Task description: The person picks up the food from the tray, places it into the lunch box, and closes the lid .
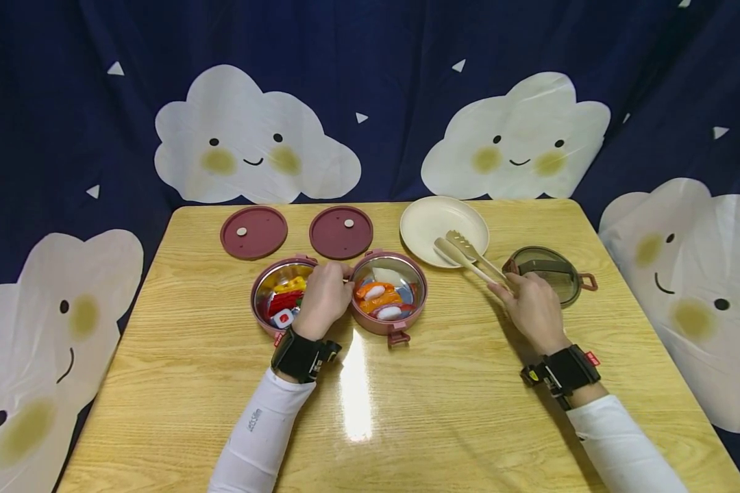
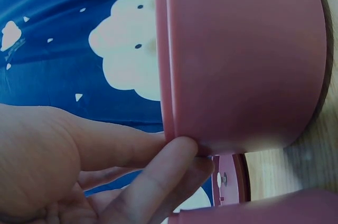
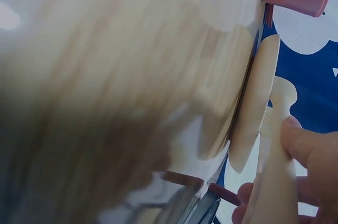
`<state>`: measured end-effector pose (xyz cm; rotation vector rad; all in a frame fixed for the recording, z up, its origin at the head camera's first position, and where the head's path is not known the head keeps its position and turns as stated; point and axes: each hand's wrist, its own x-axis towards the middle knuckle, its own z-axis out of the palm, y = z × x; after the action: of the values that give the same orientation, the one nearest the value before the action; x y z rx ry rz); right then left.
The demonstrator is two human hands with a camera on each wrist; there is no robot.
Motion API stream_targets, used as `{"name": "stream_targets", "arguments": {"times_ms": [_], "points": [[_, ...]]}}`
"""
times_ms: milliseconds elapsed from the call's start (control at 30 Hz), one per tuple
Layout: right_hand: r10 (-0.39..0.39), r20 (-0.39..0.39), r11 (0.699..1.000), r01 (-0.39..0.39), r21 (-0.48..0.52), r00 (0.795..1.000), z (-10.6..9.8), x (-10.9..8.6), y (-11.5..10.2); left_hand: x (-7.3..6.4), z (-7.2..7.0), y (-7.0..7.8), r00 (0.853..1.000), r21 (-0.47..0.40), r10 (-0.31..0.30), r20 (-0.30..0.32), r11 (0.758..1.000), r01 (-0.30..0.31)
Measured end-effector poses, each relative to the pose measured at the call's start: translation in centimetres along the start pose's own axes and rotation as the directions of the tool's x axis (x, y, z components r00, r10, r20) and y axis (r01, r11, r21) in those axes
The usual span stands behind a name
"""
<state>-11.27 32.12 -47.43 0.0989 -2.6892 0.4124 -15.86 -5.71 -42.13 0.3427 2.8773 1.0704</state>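
Note:
With fingertips and thumb, my left hand (image 1: 323,300) pinches the rim of the right pink pot (image 1: 387,329); that pot's wall (image 2: 248,60) fills much of the left wrist view. Orange food pieces (image 1: 379,296) and white and red ones lie in it. My right hand (image 1: 533,309) grips a pair of cream tongs (image 1: 469,257) by the handles, their tips apart over the cream plate (image 1: 424,219). In the right wrist view the thumb lies along one tong arm (image 3: 280,166). Partly behind my left hand stands the left pot (image 1: 260,318), holding yellow, red and white-blue pieces.
Two maroon lids (image 1: 259,236) lie behind the pots, the second lid (image 1: 339,236) nearer the plate. To the right is a dark see-through lidded container (image 1: 558,281) with a brown handle, close beside my right hand. A cloud-print curtain (image 1: 395,82) hangs behind the wooden table (image 1: 444,411).

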Motion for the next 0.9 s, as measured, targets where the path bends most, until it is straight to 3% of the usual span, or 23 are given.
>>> {"name": "stream_targets", "arguments": {"times_ms": [267, 633, 900], "points": [[0.01, 0.01, 1.0, -0.01, -0.001, 1.0, 0.1, -0.3, -0.1, 0.0, 0.0, 0.1, 1.0, -0.012, -0.002, -0.004, 1.0, 0.002], [0.085, 0.128, 0.996, -0.085, -0.01, 0.988, -0.5, -0.3, 0.2, 0.0, 0.0, 0.0, 1.0, -0.006, -0.002, -0.007, 1.0, 0.002], [0.085, 0.105, 0.996, -0.084, -0.012, 0.991, -1.3, 0.2, 0.3, -0.1, 0.0, 0.0, 1.0, -0.009, 0.009, -0.009, 1.0, -0.009]]}}
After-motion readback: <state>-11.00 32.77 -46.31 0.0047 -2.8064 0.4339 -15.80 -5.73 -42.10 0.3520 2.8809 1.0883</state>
